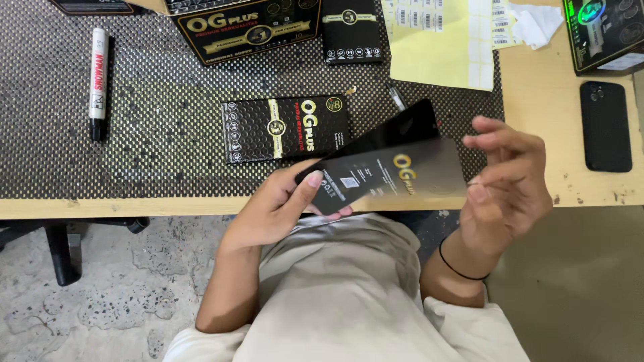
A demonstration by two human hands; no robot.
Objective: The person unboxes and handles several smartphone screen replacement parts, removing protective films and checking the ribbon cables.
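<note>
My left hand grips the near end of a dark flat screen protector sheet with a gold logo, held over the table's front edge. A black glass panel lies tilted just behind it, seemingly held together with it. My right hand is at the sheet's right end, fingers spread, fingertips at its edge; whether it pinches the sheet or a thin film is unclear. A flat black packet with gold print lies on the mat just beyond my left hand.
A black dotted mat covers the wooden table. On it lie a white marker, an open black box, another black packet and yellow label sheets. A black phone lies at right. Chair base stands on the floor.
</note>
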